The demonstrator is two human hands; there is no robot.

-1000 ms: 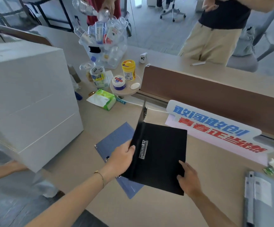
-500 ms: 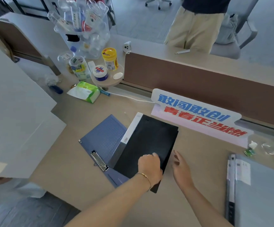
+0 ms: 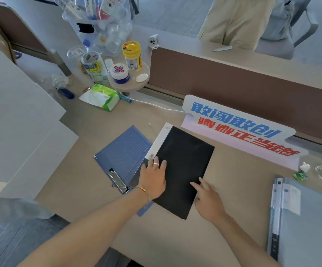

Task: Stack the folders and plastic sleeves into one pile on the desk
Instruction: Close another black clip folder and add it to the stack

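Note:
A black folder point(image 3: 185, 162) with a white spine lies closed on the desk, overlapping the right part of a blue clipboard folder point(image 3: 125, 151) with a metal clip. My left hand point(image 3: 153, 179) rests flat on the black folder's left side, fingers spread. At the folder's lower right edge my right hand point(image 3: 207, 199) touches it with its fingertips, fingers apart. A pile of grey plastic sleeves and folders point(image 3: 308, 224) lies at the desk's right edge.
A lettered sign point(image 3: 239, 130) stands behind the black folder against a brown partition point(image 3: 252, 89). Jars, a tissue pack point(image 3: 101, 97) and a clear bin of bottles point(image 3: 102, 22) crowd the back left. A large white box point(image 3: 15, 120) stands at the left. A person stands beyond the partition.
The black folder, held open and raised a second ago, now lies closed and flat on the blue clipboard folder. My left hand flattened onto it; my right hand moved to its lower right edge.

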